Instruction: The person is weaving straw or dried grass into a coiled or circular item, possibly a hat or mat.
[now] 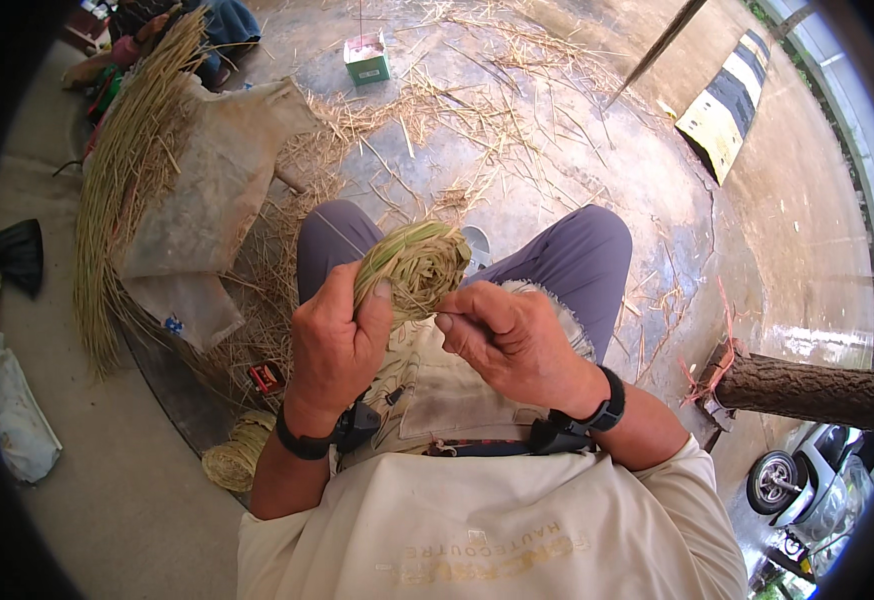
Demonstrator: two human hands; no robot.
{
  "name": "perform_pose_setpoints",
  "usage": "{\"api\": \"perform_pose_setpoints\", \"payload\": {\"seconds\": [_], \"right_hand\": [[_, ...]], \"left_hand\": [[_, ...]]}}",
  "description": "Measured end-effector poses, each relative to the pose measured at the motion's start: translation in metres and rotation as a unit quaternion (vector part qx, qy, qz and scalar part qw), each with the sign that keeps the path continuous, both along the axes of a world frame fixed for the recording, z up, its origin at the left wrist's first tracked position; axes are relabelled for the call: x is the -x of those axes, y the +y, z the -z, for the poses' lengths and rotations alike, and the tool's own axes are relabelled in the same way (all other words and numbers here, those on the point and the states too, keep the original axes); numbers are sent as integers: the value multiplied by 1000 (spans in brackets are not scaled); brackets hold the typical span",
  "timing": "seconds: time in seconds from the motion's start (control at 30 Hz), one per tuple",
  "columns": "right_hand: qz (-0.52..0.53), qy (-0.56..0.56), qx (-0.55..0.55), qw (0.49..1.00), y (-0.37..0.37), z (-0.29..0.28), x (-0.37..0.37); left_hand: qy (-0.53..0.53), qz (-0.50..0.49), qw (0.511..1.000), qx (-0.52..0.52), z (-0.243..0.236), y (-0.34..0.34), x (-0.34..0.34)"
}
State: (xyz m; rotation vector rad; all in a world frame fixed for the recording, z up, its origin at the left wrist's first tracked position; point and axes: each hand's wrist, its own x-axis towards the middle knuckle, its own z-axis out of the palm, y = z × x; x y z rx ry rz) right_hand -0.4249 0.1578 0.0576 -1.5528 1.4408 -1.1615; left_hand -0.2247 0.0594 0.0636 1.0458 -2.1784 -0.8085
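Above my lap is a coil of greenish-yellow straw (415, 262), wound in rings with its face turned partly up. My left hand (342, 335) grips its left side, the thumb pressed on the near edge. At the coil's lower right edge, my right hand (512, 340) pinches thumb and forefinger together; a strand seems to run into that pinch, though it is too small to make out fully. Each wrist wears a black strap with a small device. A cloth (452, 385) lies across my lap beneath the hands.
Long straw stalks (132, 190) lie in a bundle on a pale sheet (202, 200) at left. A finished-looking straw roll (239, 455) sits by my left elbow. Loose straw litters the floor ahead, around a green box (367, 62). A tree-like post (807, 390) and a motorbike (807, 480) are at right.
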Motion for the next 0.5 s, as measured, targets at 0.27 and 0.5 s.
{"api": "perform_pose_setpoints", "payload": {"seconds": [0.27,0.5], "right_hand": [[6,5,1,1000,0,4,0],[4,15,-9,1000,0,4,1]], "left_hand": [[6,0,1000,-11,2,0,-1],[8,-1,1000,-3,2,1,1]]}}
